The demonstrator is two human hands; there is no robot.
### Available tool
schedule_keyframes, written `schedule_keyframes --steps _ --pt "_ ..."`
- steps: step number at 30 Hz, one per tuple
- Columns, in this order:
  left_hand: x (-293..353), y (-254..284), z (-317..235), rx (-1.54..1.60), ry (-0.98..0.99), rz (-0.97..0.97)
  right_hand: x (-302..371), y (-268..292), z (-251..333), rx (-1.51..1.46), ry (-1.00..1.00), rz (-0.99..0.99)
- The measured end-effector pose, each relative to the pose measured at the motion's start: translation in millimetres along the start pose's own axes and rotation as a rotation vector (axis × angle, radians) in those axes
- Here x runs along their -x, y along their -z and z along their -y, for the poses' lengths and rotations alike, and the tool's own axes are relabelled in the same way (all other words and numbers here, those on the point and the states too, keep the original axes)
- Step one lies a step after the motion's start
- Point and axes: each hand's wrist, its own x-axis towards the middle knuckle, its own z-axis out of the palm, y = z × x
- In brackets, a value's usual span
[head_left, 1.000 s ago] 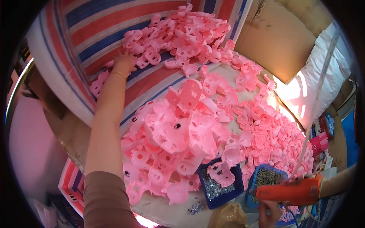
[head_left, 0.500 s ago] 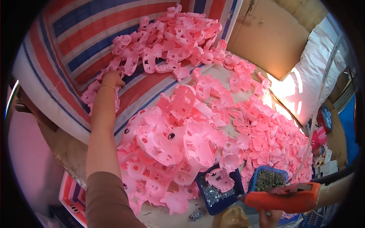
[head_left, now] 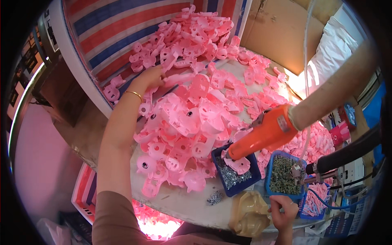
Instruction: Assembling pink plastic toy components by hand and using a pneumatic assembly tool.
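Observation:
My left hand (head_left: pixel 152 78) reaches over the front of the striped bag, fingers closed on a pink plastic shell (head_left: pixel 178 79) beside the big heap. My right hand (head_left: pixel 284 211) is curled near the front table edge, thumb against the fingers; what it pinches, if anything, is too small to make out. Ahead of it, an orange power screwdriver (head_left: pixel 263 132) hangs with its tip over a pink face-shaped part (head_left: pixel 237 165) in a dark blue tray (head_left: pixel 255 176) of small metal pieces. Pink shells, some with eyes (head_left: pixel 189 114), are heaped between my hands.
A blue basket (head_left: pixel 267 185) of screws stands right of the tray, with another basket (head_left: pixel 303 206) of thin pink pieces beyond. A yellowish plastic mould (head_left: pixel 250 220) lies at the table edge. More pink parts fill the striped bag (head_left: pixel 107 36); cardboard (head_left: pixel 286 36) stands behind.
The view has shifted. My left hand has moved rightward from inside the striped bag toward the heap. The screwdriver has risen away from my right hand and now points into the tray.

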Motion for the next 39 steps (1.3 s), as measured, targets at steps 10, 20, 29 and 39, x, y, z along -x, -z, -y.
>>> schedule_keyframes --steps 10,20,29,39 --pt "24 91 -120 0.049 -0.384 0.413 9 -1 1 -0.034 -0.052 -0.003" --pt "-36 106 -46 0.385 0.054 0.159 2 0 -16 0.027 -0.08 -0.047" --pt "-115 -14 2 -0.217 0.12 0.204 -8 7 -50 0.152 -0.122 -0.056" --pt "-115 -66 11 -0.045 0.187 0.296 73 20 -156 0.565 -0.098 0.108"
